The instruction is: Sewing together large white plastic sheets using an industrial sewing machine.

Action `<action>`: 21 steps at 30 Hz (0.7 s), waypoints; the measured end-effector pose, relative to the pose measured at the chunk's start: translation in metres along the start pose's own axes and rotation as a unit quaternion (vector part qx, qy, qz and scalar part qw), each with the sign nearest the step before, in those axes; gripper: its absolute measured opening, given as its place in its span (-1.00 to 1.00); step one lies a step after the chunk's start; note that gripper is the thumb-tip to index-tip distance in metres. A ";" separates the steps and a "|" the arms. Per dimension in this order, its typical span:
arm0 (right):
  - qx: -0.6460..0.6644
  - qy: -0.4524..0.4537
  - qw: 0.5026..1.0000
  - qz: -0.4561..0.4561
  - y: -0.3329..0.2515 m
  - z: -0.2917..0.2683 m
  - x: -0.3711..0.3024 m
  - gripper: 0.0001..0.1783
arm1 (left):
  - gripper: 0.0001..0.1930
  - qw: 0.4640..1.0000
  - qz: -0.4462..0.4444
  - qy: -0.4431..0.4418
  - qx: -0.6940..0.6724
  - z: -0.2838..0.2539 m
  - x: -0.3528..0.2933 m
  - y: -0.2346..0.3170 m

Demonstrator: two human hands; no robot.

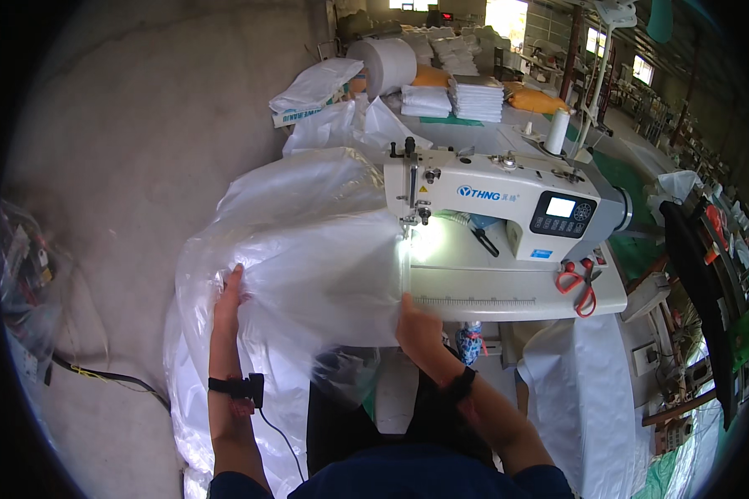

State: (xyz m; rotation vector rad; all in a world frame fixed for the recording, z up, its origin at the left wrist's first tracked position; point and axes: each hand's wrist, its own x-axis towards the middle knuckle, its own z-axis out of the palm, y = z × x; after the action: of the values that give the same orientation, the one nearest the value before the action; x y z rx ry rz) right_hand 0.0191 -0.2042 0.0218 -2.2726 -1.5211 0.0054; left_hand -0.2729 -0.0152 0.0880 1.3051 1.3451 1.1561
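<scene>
A large white, glossy plastic sheet spreads left from the sewing machine and hangs down in folds. Its right edge runs under the lit needle area. My left hand is closed on a fold of the sheet at the left, with some fingers hidden by the plastic. My right hand is closed at the sheet's near right corner, beside the front edge of the machine bed. Red-handled scissors lie at the bed's right end. A black thread snipper or similar small tool lies under the machine arm.
A white thread cone stands behind the machine. Folded white stacks and a big white roll sit at the back. White material hangs at the lower right. A black cable crosses the floor at left.
</scene>
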 end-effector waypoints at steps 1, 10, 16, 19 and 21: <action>0.010 0.020 1.000 -0.018 0.001 0.000 0.006 -0.56 | -0.35 1.000 0.000 -0.001 0.000 0.002 0.005 -0.003; -0.075 -0.016 0.996 -0.040 0.008 0.005 0.068 -0.51 | -0.24 0.990 -0.082 -0.071 0.085 0.021 0.074 -0.026; -0.093 -0.016 0.994 -0.056 0.014 0.004 0.095 -0.52 | -0.26 0.980 -0.119 -0.093 0.126 0.033 0.106 -0.036; -0.078 -0.022 0.995 -0.055 0.017 0.008 0.112 -0.56 | -0.33 0.991 -0.080 -0.070 0.081 0.043 0.124 -0.042; -0.088 -0.015 0.996 -0.028 0.019 0.013 0.121 -0.60 | -0.34 0.988 -0.092 -0.115 0.040 0.051 0.136 -0.041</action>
State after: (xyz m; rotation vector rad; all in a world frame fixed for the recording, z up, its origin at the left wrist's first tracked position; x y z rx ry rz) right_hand 0.0823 -0.0991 0.0296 -2.3737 -1.6588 -0.1146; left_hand -0.2330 0.1224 0.0399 1.2979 1.3200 0.8067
